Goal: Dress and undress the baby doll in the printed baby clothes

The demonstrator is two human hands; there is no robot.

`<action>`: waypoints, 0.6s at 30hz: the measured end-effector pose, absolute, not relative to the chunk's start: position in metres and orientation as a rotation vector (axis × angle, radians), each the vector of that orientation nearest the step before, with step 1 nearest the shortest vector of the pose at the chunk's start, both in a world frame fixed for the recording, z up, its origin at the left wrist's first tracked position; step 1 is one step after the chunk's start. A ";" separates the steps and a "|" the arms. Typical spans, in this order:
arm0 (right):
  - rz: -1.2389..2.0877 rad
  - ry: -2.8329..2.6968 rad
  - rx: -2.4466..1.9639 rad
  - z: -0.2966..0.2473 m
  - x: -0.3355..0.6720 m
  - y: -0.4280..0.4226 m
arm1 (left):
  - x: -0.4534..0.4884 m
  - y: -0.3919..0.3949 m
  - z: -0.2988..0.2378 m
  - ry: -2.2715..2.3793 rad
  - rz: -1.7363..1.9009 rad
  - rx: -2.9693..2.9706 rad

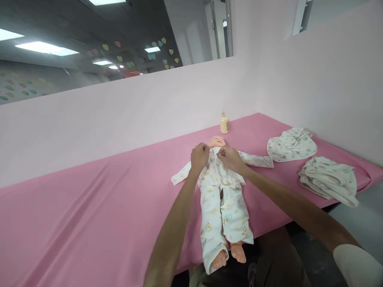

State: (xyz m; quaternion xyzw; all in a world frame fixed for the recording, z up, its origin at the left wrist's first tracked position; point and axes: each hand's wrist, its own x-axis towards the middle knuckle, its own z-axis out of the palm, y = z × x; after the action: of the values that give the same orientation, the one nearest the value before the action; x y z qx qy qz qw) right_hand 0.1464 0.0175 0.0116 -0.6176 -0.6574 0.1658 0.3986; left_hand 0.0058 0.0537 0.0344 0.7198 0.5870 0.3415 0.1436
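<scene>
Head view, mid-frame: left hand (200,158) and right hand (231,158) both look pinched narrow on the baby doll's (216,142) printed shirt (213,170), probably keeping the front straight.

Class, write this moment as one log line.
left hand: at upper pajama top; right hand: at its opposite side; baby doll: lying face-up

This looks like a childcare training room, with a clothed baby doll (219,172), pink-covered worktop (119,211) and heart decorations (170,52).
</scene>
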 end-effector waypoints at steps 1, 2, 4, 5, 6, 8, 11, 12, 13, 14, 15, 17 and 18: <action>0.382 -1.674 -1.611 0.014 0.143 0.028 | 0.010 0.061 0.030 1.751 0.940 2.085; 0.344 -1.694 -1.662 0.016 0.140 0.038 | 0.014 0.067 0.026 1.798 0.879 2.093; 0.265 -1.763 -1.796 0.019 0.134 0.055 | 0.020 0.072 0.017 1.877 0.768 2.098; 0.232 -1.803 -1.861 0.021 0.132 0.062 | 0.021 0.072 0.013 1.904 0.731 2.098; 0.202 -1.839 -1.914 0.022 0.129 0.067 | 0.022 0.072 0.010 1.923 0.709 2.100; 0.154 -1.895 -1.967 0.024 0.125 0.074 | 0.022 0.071 0.007 1.936 0.687 2.119; 0.089 -1.937 -1.969 0.025 0.117 0.076 | 0.018 0.070 0.006 1.902 0.656 2.181; 0.064 -1.951 -1.968 0.024 0.114 0.076 | 0.017 0.071 0.006 1.891 0.640 2.197; 0.042 -1.964 -1.964 0.024 0.112 0.076 | 0.016 0.072 0.006 1.883 0.621 2.205; 0.022 -1.977 -1.959 0.023 0.110 0.076 | 0.015 0.072 0.006 1.876 0.601 2.205; 0.004 -1.986 -1.955 0.022 0.108 0.075 | 0.015 0.073 0.006 1.872 0.587 2.201; -0.021 -1.994 -1.953 0.021 0.106 0.076 | 0.013 0.075 0.006 1.856 0.580 2.195; -0.028 -1.993 -1.954 0.020 0.106 0.076 | 0.013 0.075 0.006 1.845 0.586 2.195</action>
State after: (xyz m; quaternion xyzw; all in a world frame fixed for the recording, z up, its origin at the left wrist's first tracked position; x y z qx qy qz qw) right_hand 0.1064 0.0764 0.0199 -0.6895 -0.7030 -0.0099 0.1743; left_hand 0.0130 0.0752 0.0058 0.7457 0.6268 0.1990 0.1072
